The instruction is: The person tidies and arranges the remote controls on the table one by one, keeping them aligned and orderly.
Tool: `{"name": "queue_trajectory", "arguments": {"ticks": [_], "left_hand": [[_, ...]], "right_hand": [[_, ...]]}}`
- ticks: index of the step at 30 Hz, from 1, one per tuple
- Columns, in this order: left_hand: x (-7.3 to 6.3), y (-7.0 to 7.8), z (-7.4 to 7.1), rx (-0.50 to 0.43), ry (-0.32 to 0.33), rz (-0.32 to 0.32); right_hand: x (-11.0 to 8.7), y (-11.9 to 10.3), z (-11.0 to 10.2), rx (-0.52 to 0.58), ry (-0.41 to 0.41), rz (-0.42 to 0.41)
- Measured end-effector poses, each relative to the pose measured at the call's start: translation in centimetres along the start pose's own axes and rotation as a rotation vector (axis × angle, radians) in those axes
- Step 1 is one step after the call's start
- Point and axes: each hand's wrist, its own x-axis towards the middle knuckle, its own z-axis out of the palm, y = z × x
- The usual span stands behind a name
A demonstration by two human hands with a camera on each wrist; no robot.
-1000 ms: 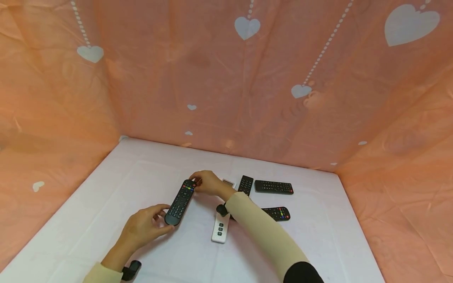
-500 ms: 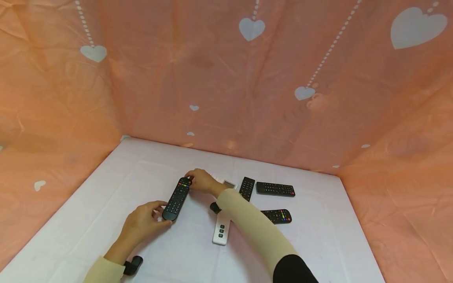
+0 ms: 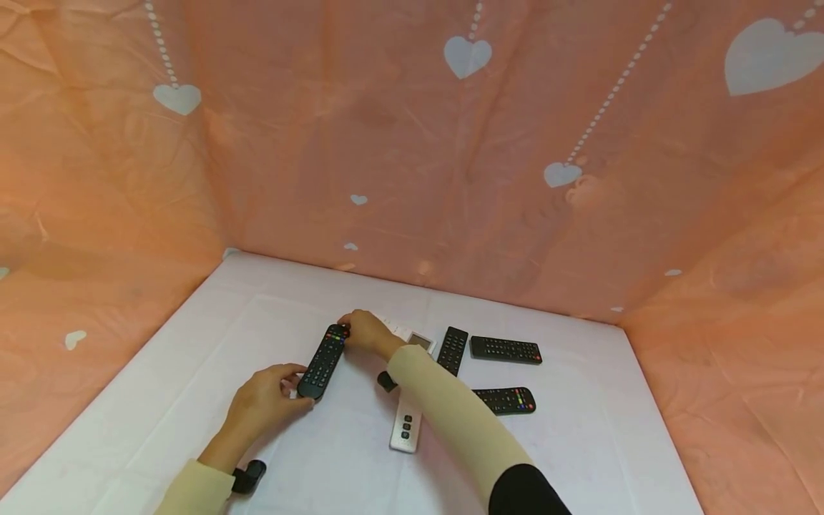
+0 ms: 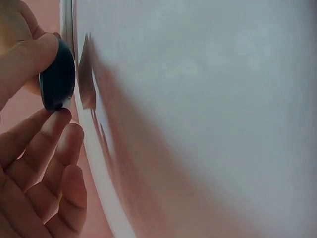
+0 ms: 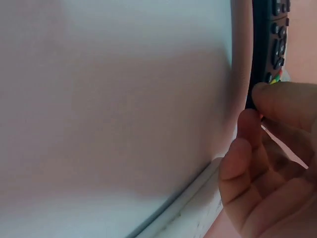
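Observation:
A black remote control (image 3: 323,363) with coloured buttons at its far end is held slanted over the white tabletop, its button side up. My left hand (image 3: 260,400) pinches its near, rounded end between thumb and fingers. The left wrist view shows that end of the remote control (image 4: 59,74) edge-on, with the other fingers loosely bent below it. At the far end, my right hand (image 3: 367,332) grips the corner beside the coloured buttons. Thumb and fingertips of the right hand (image 5: 272,158) meet on the remote's edge in the right wrist view.
Right of the hands lies a white remote (image 3: 405,433) with a small screen, partly under my right forearm. Black remotes lie further right: one slanted (image 3: 453,348), one crosswise at the back (image 3: 506,350), one nearer (image 3: 515,400). Orange cloth (image 3: 399,143) walls the table (image 3: 290,286).
Both hands have carried the black remote slightly left and away from the lying remotes, then nearly stopped. The right forearm uncovers more of the white remote's screen. The head view has shifted a little.

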Motion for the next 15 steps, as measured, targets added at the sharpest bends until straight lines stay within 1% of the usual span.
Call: {"name": "queue_trajectory", "arguments": {"ticks": [5,8,15], "left_hand": [[0.14,0.04,0.04,0.0,-0.02,-0.018],[0.2,0.08,0.1,-0.008,-0.033,-0.025],[0.42,-0.02,0.19,-0.004,-0.028,-0.02]], "right_hand": [[0.12,0.06,0.43,0.028,-0.006,0.023],[0.19,0.09,0.67,0.022,-0.016,0.039],[0.61,0.1,0.99,-0.005,-0.019,0.056]]}}
